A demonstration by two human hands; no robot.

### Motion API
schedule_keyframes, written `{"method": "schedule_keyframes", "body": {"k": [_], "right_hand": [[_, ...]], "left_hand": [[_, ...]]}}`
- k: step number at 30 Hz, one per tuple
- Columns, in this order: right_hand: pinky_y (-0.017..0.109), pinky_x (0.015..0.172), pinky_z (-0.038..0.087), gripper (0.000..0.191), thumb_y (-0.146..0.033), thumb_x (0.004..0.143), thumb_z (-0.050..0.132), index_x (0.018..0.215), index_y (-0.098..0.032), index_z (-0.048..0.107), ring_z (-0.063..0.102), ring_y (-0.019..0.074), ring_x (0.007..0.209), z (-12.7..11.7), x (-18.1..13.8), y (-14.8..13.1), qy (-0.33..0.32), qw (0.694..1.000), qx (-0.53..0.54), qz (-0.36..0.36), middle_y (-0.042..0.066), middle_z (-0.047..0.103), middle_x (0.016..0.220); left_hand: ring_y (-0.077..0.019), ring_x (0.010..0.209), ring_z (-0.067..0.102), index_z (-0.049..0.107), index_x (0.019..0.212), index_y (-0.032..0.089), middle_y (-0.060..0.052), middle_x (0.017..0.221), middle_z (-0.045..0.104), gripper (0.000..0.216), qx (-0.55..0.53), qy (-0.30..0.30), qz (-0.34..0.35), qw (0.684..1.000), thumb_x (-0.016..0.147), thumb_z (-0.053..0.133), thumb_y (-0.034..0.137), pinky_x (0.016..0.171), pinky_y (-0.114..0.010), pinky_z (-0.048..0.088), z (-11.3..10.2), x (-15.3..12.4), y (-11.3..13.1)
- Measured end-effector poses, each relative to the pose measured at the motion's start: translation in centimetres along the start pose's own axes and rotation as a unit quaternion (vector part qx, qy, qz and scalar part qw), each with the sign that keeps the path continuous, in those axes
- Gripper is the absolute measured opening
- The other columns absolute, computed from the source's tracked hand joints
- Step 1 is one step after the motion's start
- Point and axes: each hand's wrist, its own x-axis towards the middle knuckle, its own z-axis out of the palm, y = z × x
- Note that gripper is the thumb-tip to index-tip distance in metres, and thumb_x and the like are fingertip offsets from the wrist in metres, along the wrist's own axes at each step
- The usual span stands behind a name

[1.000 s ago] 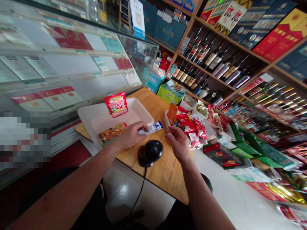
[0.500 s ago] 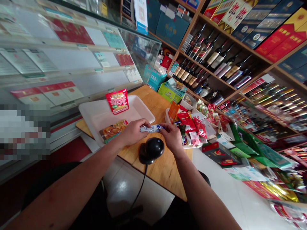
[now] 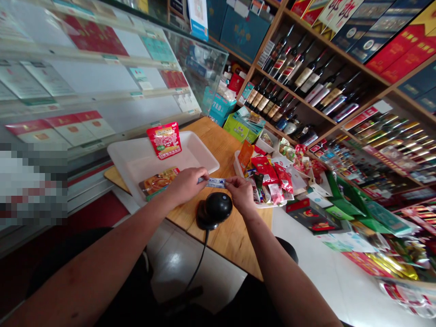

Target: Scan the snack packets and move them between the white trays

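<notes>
Stretched between my two hands is a narrow blue-and-white packet (image 3: 215,182), too small to read. My left hand (image 3: 190,184) pinches its left end, and my right hand (image 3: 241,192) pinches its right end. Just below the packet stands a black scanner (image 3: 218,206) with a round head and a cable, on the wooden table (image 3: 247,236). To the left, a white tray (image 3: 200,152) has a red pouch (image 3: 164,141) propped up in it. A flat food packet (image 3: 157,181) lies at the tray's near side, partly behind my left forearm.
Right of my hands, a white basket (image 3: 237,164) is heaped with snack packets (image 3: 267,171). A glass display case (image 3: 112,77) runs along the left. Shelves of bottles (image 3: 306,77) rise behind. Open cartons (image 3: 344,195) crowd the floor at right.
The packet and both hands have shifted slightly; more of the packet's left part shows beside my left fingers. The whole view has moved a little. Tray, scanner and basket keep their places on the table.
</notes>
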Motion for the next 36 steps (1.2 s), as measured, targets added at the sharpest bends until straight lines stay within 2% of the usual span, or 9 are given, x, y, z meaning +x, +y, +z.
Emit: {"method": "schedule_keyframes", "body": {"k": [4,9,16,20,27,31,33,36], "right_hand": [[0.033,0.073,0.057,0.029,-0.033,0.075,0.077,0.101,-0.021,0.071,0.069,0.0193,0.074,0.2,0.5,1.6,0.023,1.000,0.003,0.011,0.001,0.074,0.078],[0.033,0.075,0.057,0.026,-0.031,0.077,0.072,0.100,-0.019,0.072,0.071,0.0199,0.079,0.1,0.8,2.3,0.004,1.000,0.011,0.011,0.004,0.075,0.084],[0.030,0.071,0.057,0.033,-0.036,0.078,0.075,0.105,-0.017,0.069,0.069,0.0170,0.072,-0.2,0.5,0.6,-0.010,0.998,0.066,0.018,0.002,0.073,0.081],[0.027,0.065,0.055,0.034,-0.040,0.080,0.075,0.104,-0.017,0.069,0.067,0.0155,0.067,-1.2,0.1,-1.2,-0.014,0.998,0.064,0.007,0.001,0.071,0.076],[0.024,0.051,0.046,0.033,-0.049,0.084,0.069,0.098,-0.019,0.071,0.060,0.0129,0.055,-3.2,-0.6,-2.2,0.046,0.997,0.055,0.026,-0.001,0.065,0.067],[0.024,0.052,0.046,0.033,-0.047,0.084,0.070,0.102,-0.019,0.070,0.059,0.0126,0.055,-4.6,-0.9,-2.2,0.104,0.990,0.085,0.029,-0.002,0.065,0.066],[0.024,0.054,0.048,0.034,-0.047,0.084,0.070,0.103,-0.019,0.069,0.060,0.0129,0.056,-5.5,-1.2,-2.2,0.118,0.989,0.090,0.024,-0.001,0.067,0.068],[0.026,0.058,0.050,0.035,-0.048,0.084,0.070,0.104,-0.019,0.070,0.063,0.0146,0.060,-6.6,-1.8,-2.1,0.104,0.992,0.064,0.021,0.001,0.070,0.071]], "left_hand": [[-0.0226,0.085,0.068,0.069,0.091,0.023,-0.005,0.089,0.074,0.008,0.024,-0.007,0.012,1.000,0.088,0.061,0.025,0.077,-0.032,0.047,0.5,0.1,-0.5],[-0.0231,0.089,0.069,0.069,0.093,0.023,-0.005,0.093,0.075,0.011,0.016,-0.016,0.013,1.000,0.090,0.059,0.023,0.081,-0.033,0.048,0.8,0.2,-0.8],[-0.0207,0.088,0.067,0.065,0.097,0.022,-0.004,0.094,0.073,0.010,-0.026,0.020,0.008,0.999,0.089,0.060,0.024,0.078,-0.031,0.046,0.2,0.5,0.3],[-0.0190,0.087,0.067,0.066,0.098,0.022,-0.003,0.095,0.073,0.011,-0.068,0.025,0.010,0.997,0.088,0.063,0.026,0.077,-0.029,0.047,0.1,1.1,1.5],[-0.0198,0.091,0.068,0.068,0.103,0.021,-0.004,0.100,0.074,0.019,-0.116,0.027,0.018,0.993,0.085,0.067,0.029,0.084,-0.032,0.050,1.5,2.2,3.7],[-0.0203,0.093,0.068,0.063,0.118,0.021,-0.006,0.108,0.072,0.042,-0.163,0.060,-0.015,0.985,0.081,0.074,0.038,0.083,-0.032,0.053,2.4,2.9,4.1],[-0.0187,0.089,0.068,0.060,0.119,0.020,-0.006,0.105,0.071,0.042,-0.213,0.074,-0.036,0.974,0.083,0.073,0.038,0.080,-0.031,0.054,3.0,3.4,4.0],[-0.0168,0.084,0.068,0.058,0.110,0.019,-0.005,0.098,0.070,0.034,-0.278,0.097,-0.043,0.955,0.084,0.071,0.035,0.077,-0.030,0.055,3.8,3.9,4.1]]}}
